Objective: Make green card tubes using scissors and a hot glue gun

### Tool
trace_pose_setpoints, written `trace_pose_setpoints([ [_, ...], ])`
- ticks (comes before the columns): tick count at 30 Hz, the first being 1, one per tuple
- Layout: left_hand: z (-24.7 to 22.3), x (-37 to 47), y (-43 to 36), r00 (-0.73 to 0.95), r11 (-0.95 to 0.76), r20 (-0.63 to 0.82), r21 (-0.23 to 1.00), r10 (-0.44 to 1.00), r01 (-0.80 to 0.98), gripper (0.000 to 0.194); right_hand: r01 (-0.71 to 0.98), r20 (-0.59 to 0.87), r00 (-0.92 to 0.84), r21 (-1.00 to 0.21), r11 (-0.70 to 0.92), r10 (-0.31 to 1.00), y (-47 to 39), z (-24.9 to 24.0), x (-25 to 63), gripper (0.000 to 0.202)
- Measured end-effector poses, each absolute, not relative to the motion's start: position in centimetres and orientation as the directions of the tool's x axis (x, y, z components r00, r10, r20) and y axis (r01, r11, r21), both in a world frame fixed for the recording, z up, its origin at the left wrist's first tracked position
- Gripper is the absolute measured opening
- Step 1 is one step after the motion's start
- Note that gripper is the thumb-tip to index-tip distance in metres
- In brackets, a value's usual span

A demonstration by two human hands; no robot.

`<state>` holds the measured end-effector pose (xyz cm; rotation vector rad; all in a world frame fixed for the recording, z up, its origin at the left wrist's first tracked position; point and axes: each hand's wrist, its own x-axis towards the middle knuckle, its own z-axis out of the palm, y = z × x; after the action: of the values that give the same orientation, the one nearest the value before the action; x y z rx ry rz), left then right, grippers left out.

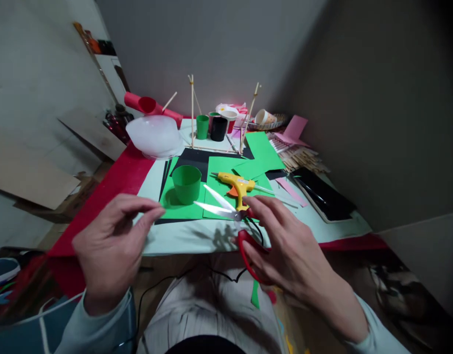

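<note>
My right hand holds red-handled scissors, fingers through the handles and blades spread apart, pointing left. On the left, my left hand is raised over the table's front edge with thumb and fingertips pinched together; anything between them is too small to make out. Between the hands a green paper cup stands upright on green paper sheets, close to the blade tips. Just behind the scissors lies a yellow glue gun with a glue stick out of its back.
A stick frame stands at the back around green and black cups. A translucent bowl is at back left. Wooden sticks and a black tablet-like device lie right. A black cord hangs below the table edge.
</note>
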<state>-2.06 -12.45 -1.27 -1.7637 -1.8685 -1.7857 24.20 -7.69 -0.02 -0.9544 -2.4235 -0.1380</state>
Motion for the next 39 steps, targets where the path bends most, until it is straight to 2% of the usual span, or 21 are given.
trace_pose_setpoints([
  [2,-0.4,-3.6,-10.3,-0.351,-0.208,0.734,0.551,0.581,0.808,0.002,0.672,0.523,-0.582,-0.122,0.731,0.622,-6.5,0.5,25.1,0.045],
  [3,-0.1,-4.6,-9.1,-0.309,-0.152,0.752,0.474,0.582,0.867,0.010,0.676,0.530,-0.568,-0.134,0.724,0.629,-5.8,0.6,25.6,0.044],
  [5,0.5,-6.7,-7.2,-0.235,-0.033,0.737,0.330,0.634,0.943,0.027,0.682,0.539,-0.540,-0.171,0.711,0.647,-4.2,0.9,26.6,0.043],
  [7,1.1,-8.2,-5.9,-0.170,-0.026,0.664,0.275,0.728,0.961,0.033,0.675,0.544,-0.506,-0.234,0.700,0.669,-2.3,1.2,27.5,0.041],
  [9,1.7,-8.5,-5.1,-0.111,-0.056,0.629,0.239,0.770,0.969,0.034,0.656,0.529,-0.458,-0.341,0.673,0.714,0.0,1.6,27.9,0.038],
  [12,2.7,-6.8,-4.8,-0.083,-0.088,0.693,0.208,0.716,0.974,0.030,0.581,0.402,-0.365,-0.607,0.543,0.840,3.5,2.4,27.7,0.037],
  [15,2.9,-3.8,-4.7,-0.066,-0.164,0.735,0.237,0.675,0.957,0.026,0.350,0.193,-0.380,-0.875,0.334,0.904,6.6,3.1,26.8,0.046],
  [17,2.3,-2.2,-4.7,0.013,-0.265,0.678,0.269,0.735,0.926,0.025,0.186,0.090,-0.462,-0.963,0.196,0.883,8.2,3.1,26.1,0.051],
  [19,1.3,-1.4,-4.5,0.098,-0.283,0.581,0.236,0.808,0.930,0.027,0.085,0.042,-0.520,-0.991,0.100,0.853,9.3,2.9,25.5,0.054],
  [22,0.1,-1.6,-4.0,0.138,-0.225,0.472,0.134,0.871,0.965,0.022,0.006,0.049,-0.539,-0.998,0.061,0.841,10.1,2.1,25.2,0.053],
  [24,0.2,-2.1,-3.6,0.130,-0.244,0.461,0.196,0.878,0.950,0.024,-0.030,0.065,-0.538,-0.998,0.058,0.840,10.2,1.4,25.4,0.051],
  [26,1.1,-2.2,-3.4,0.071,-0.295,0.532,0.348,0.844,0.890,0.023,-0.086,0.086,-0.540,-0.995,0.047,0.837,10.3,0.8,25.5,0.047],
  [28,2.4,-1.7,-3.3,-0.067,-0.326,0.621,0.497,0.781,0.804,0.015,-0.163,0.099,-0.540,-0.987,0.011,0.836,10.2,0.2,25.4,0.042],
  [31,3.4,-0.1,-3.1,-0.255,-0.322,0.633,0.649,0.731,0.689,0.007,-0.266,0.096,-0.523,-0.962,-0.055,0.847,9.8,-0.4,25.0,0.037],
  [34,2.7,1.8,-2.5,-0.252,-0.365,0.633,0.677,0.732,0.639,0.024,-0.306,0.112,-0.496,-0.951,-0.052,0.861,9.0,-0.4,24.5,0.038],
  [39,0.4,3.9,-1.5,-0.011,-0.502,0.670,0.567,0.742,0.652,0.039,-0.331,0.154,-0.481,-0.943,-0.017,0.863,7.8,0.3,24.0,0.047],
])
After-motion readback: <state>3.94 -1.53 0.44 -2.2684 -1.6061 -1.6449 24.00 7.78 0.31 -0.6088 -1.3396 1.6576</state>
